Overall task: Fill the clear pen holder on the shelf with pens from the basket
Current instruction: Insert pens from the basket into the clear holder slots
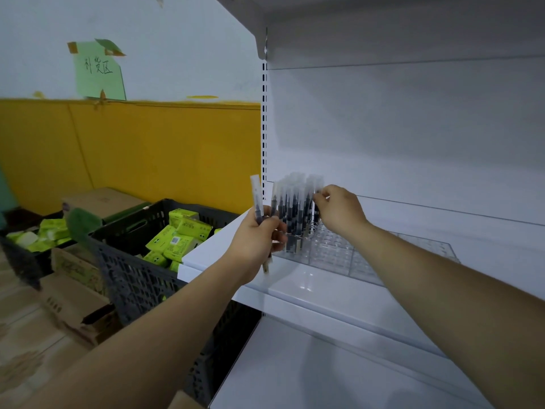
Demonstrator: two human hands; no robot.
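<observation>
- Clear pen holder point(339, 255) on white shelf point(309, 287) — left end packed with upright pens point(292, 208), dark barrels, clear caps.
- Grey basket point(132, 278) — green packets point(177, 240).
- One pen top pinched by right hand point(342, 211); left hand point(256, 240) grips spare pens point(256, 190).

I can't count the pens point(256, 190) my left hand point(255, 242) grips; fingers cover the barrels. Mid-frame the racked pens point(295, 205) smear together; whether my right hand point(340, 211) pinches one, I can't tell.
</observation>
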